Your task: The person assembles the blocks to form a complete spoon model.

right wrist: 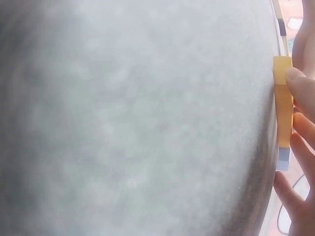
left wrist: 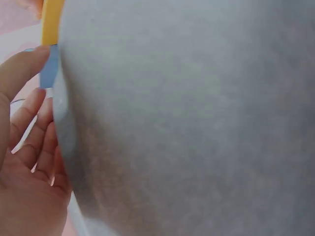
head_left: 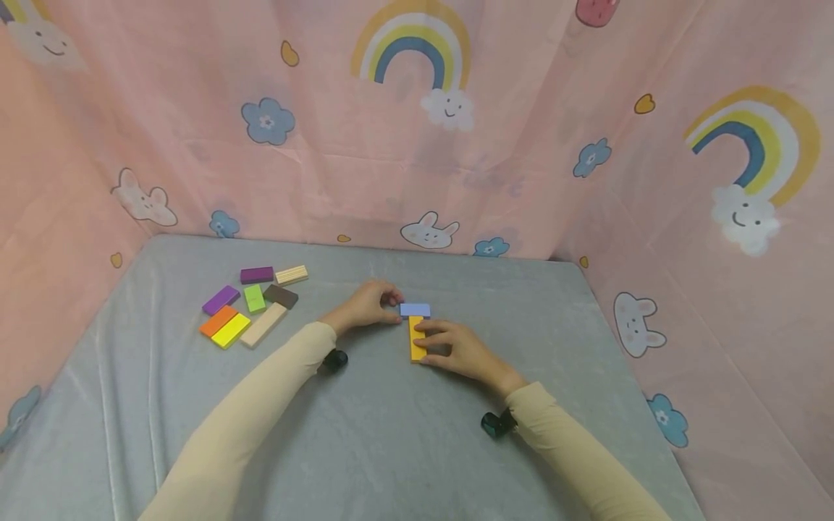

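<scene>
A blue block (head_left: 415, 310) lies crosswise on the grey cloth, near the middle of the table. At its left end my left hand (head_left: 368, 304) pinches it between thumb and forefinger, the other fingers loosely bent. A yellow-orange block (head_left: 417, 347) runs lengthwise from the blue block's near side, and the two meet in a T. My right hand (head_left: 462, 352) holds the yellow-orange block from the right, fingers over its top and thumb by the near end. Close up, the right wrist view shows that thumb (right wrist: 298, 78) on the block.
To the left lie several more blocks: dark purple (head_left: 257, 275), purple (head_left: 221, 299), green (head_left: 255, 298), dark brown (head_left: 281, 295), ridged wood (head_left: 291, 275), plain wood (head_left: 263, 325), orange (head_left: 218, 320) and yellow (head_left: 231, 331). A pink patterned curtain (head_left: 313, 188) surrounds the table's back and sides.
</scene>
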Motion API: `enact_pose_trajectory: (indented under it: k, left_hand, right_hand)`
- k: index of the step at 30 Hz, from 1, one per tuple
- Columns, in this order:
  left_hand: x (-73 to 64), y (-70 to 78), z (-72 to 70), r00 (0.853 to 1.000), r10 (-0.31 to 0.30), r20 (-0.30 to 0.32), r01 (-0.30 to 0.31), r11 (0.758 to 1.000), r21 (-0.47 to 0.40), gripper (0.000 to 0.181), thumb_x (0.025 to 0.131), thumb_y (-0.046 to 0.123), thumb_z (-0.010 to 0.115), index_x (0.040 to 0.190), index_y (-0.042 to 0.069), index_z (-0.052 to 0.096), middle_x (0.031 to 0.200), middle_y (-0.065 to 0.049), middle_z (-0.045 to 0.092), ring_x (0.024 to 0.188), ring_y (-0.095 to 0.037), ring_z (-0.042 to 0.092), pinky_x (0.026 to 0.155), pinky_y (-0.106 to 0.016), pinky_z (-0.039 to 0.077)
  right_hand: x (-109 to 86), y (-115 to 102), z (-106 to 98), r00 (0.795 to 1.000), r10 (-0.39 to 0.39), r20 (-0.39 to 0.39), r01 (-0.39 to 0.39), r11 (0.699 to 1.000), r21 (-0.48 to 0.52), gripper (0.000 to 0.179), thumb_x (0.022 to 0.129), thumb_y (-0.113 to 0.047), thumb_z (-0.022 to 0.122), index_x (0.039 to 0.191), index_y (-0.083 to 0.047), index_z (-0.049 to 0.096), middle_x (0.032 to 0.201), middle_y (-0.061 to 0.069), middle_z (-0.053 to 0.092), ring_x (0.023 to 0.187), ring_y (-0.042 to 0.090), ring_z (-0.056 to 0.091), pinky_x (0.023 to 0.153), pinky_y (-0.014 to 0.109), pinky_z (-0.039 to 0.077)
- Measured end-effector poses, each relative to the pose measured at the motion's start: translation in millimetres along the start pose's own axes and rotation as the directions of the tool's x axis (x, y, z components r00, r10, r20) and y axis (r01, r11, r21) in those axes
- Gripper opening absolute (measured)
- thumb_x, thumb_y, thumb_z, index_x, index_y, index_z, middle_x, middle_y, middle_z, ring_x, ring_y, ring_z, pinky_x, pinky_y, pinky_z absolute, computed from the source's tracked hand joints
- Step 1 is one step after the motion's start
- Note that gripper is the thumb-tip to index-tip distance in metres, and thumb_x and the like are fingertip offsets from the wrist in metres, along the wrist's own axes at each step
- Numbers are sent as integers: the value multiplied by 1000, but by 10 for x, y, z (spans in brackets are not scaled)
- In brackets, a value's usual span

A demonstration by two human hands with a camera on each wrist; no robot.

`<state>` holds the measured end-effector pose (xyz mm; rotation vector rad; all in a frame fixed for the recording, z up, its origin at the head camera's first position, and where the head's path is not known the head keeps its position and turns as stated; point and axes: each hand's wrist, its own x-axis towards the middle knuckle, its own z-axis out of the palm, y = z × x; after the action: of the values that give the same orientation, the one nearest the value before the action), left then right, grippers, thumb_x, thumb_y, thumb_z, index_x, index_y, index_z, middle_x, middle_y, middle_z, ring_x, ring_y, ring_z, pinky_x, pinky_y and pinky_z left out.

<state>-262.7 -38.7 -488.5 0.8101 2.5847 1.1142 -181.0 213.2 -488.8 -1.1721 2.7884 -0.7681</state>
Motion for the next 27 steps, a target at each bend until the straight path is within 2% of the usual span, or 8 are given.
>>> enact_pose_trajectory:
  k: [4, 9, 13, 17, 22, 27]
  left_hand:
    - [-69, 17, -66, 999, -14, 30, 16, 999, -45, 41, 82, 22, 80, 118, 7, 66, 115, -8, 69, 111, -23, 62, 106, -42, 49]
    - [-203, 58, -234, 997, -71, 23, 73, 992, -98, 44, 86, 24, 77, 124, 8, 64, 124, -10, 66, 118, -26, 59, 106, -44, 49]
    - [-339, 76, -427, 998, -55, -5, 54, 990, -129, 45, 87, 19, 75, 127, 3, 61, 128, -16, 63, 120, -31, 57, 105, -47, 49]
    - [-508, 22, -620, 999, -38, -36, 33, 990, -138, 49, 88, 18, 74, 131, 2, 58, 131, -19, 61, 122, -35, 56, 106, -51, 48]
    - [-747, -75, -836, 992, -87, -95, 70, 984, -167, 53, 87, 22, 76, 134, 8, 57, 127, -21, 62, 121, -38, 56, 105, -53, 48]
    - [-1039, -134, -1017, 976, -141, -168, 112, 979, -170, 56, 86, 26, 77, 136, 10, 56, 127, -20, 63, 119, -36, 57, 103, -51, 49]
  right_hand:
    - [-12, -8, 2, 1000, 2, -1, -2, 1000, 1, 36, 85, -32, 78, 117, -19, 74, 137, 1, 63, 131, 24, 57, 110, 47, 47]
    - [-19, -17, 1, 1000, 12, 6, -12, 1000, 13, 36, 85, -33, 77, 119, -20, 74, 138, -1, 62, 132, 23, 56, 110, 47, 46]
    - [-25, -13, 0, 1000, 26, 16, -26, 999, 26, 37, 85, -33, 77, 119, -19, 73, 139, -1, 62, 133, 23, 55, 111, 47, 45]
    - [-23, 4, -2, 1000, 29, 9, -29, 999, 34, 37, 85, -32, 77, 119, -18, 73, 139, 0, 61, 134, 23, 55, 112, 47, 45]
    - [-27, 17, -5, 1000, 19, 2, -19, 999, 30, 37, 85, -31, 78, 119, -18, 74, 138, 0, 62, 133, 23, 55, 111, 46, 46]
    - [-31, 13, -7, 1000, 10, 9, -10, 1000, 15, 37, 85, -32, 77, 119, -19, 73, 138, -1, 62, 133, 23, 56, 110, 46, 46]
